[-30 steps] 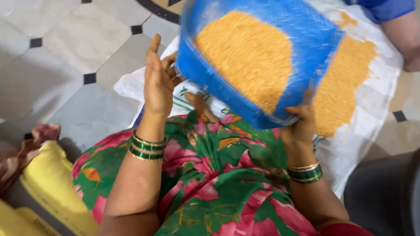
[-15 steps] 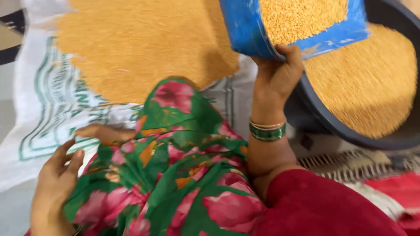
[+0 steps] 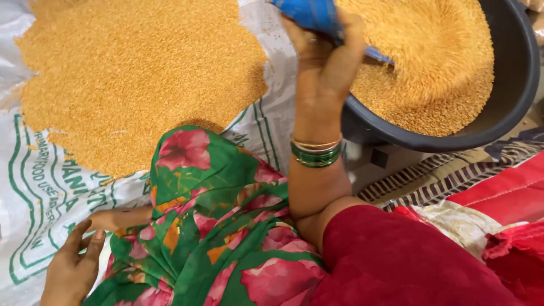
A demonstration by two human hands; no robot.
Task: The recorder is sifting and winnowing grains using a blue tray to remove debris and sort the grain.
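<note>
**Tray tipped over the tub**

My left hand (image 3: 71,269) rests at the near left corner of the white woven sack (image 3: 34,187), fingers loose and spread, gripping nothing. Over my lap lies the green and pink floral cloth (image 3: 204,226). Farther out, my right hand (image 3: 326,56), green bangles (image 3: 315,154) at the wrist, is clenched on the edge of the blue tray (image 3: 309,14), tilted over the black tub (image 3: 510,85). Yellow split lentils (image 3: 430,62) fill the tub; a wide heap of lentils (image 3: 136,73) covers the sack's far side.
</note>
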